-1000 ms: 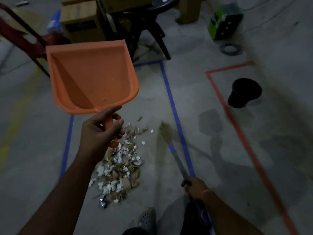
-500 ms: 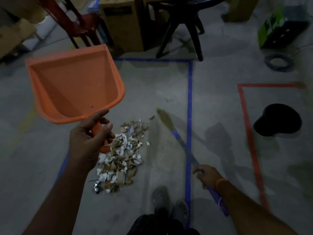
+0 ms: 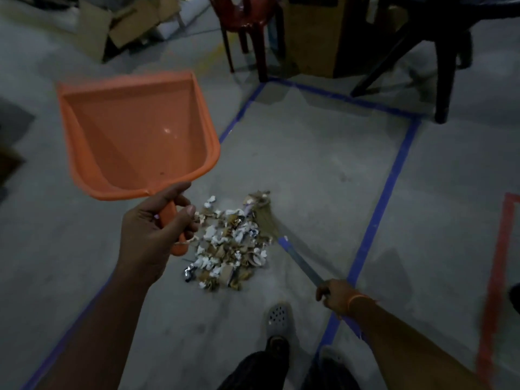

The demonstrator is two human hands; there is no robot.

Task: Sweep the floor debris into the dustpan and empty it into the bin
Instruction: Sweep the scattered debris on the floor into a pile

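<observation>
The debris [image 3: 229,243] lies in a loose heap on the concrete floor [image 3: 309,170]: paper scraps, foil bits and brown flakes, light and easily scattered, so you want short, gentle strokes. Touching the heap's right edge are the soft bristles of the broom [image 3: 266,218], whose thin stiff handle your right hand [image 3: 336,296] grips, fingers wrapped round it. Up and left of the heap, your left hand [image 3: 156,235] holds the dustpan [image 3: 135,136] by its short handle, fingers curled round; it is rigid, light plastic, raised off the floor and empty. Blue tape [image 3: 377,215] runs right of the heap.
</observation>
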